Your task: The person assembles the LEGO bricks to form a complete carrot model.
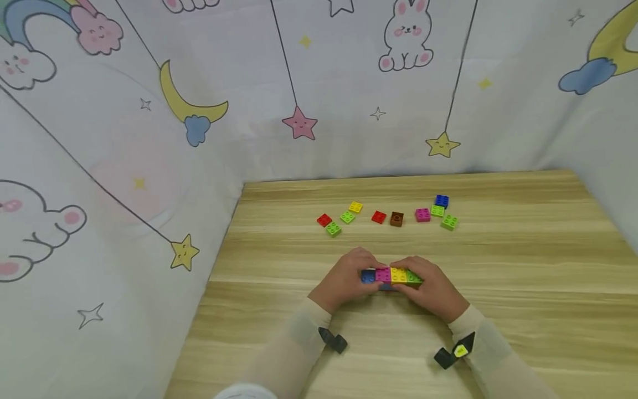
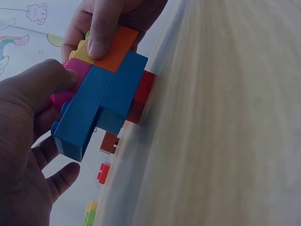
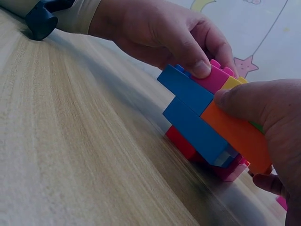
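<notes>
Both hands hold a stepped stack of toy building bricks near the middle of the table. Its top row has a pink brick (image 1: 382, 275), a yellow brick (image 1: 398, 275) and a green brick (image 1: 413, 277). Below these lie a long blue brick (image 2: 83, 110) and an orange brick (image 3: 235, 134), end to end. Another blue brick (image 3: 195, 129) sits lower, above a red brick (image 3: 181, 142) and a lower pink brick (image 3: 230, 173). My left hand (image 1: 349, 281) pinches the upper pink brick. My right hand (image 1: 435, 288) grips the other end, its thumb across the yellow and orange bricks.
Loose bricks lie farther back on the wooden table (image 1: 279, 249): a red one (image 1: 379, 216), a brown one (image 1: 396, 219), a pink one (image 1: 422, 215), a dark blue one (image 1: 442, 200) and several others. A printed white cloth (image 1: 349, 149) hangs behind and at the left.
</notes>
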Action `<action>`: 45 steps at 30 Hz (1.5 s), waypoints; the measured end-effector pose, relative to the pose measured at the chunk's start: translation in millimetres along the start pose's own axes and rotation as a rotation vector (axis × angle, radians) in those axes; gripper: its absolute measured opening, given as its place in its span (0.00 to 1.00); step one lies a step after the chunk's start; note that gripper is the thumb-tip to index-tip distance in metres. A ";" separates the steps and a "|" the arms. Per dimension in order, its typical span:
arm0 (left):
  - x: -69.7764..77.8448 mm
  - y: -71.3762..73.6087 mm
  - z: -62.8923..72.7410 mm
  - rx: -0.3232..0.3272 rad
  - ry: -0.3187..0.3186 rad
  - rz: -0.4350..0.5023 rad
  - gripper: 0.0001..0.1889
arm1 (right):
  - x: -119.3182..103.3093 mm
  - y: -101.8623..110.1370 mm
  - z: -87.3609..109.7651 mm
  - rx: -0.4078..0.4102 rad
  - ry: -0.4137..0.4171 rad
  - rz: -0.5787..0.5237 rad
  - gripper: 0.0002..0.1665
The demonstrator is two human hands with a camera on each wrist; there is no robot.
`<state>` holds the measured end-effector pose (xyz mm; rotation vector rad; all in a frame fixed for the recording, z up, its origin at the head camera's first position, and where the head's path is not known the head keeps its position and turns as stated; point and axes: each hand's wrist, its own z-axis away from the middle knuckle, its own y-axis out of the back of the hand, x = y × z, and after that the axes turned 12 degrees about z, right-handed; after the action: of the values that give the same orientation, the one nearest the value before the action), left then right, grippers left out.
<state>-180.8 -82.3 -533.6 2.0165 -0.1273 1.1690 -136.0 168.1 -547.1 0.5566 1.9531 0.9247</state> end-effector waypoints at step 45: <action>-77.8 36.5 -12.7 0.558 0.515 -0.251 0.25 | 0.9 -3.0 2.1 -0.016 -0.037 0.004 0.25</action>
<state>-250.1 -120.8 -569.2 2.0218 0.7615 1.6340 -134.8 167.7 -550.6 0.5642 1.9111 0.9253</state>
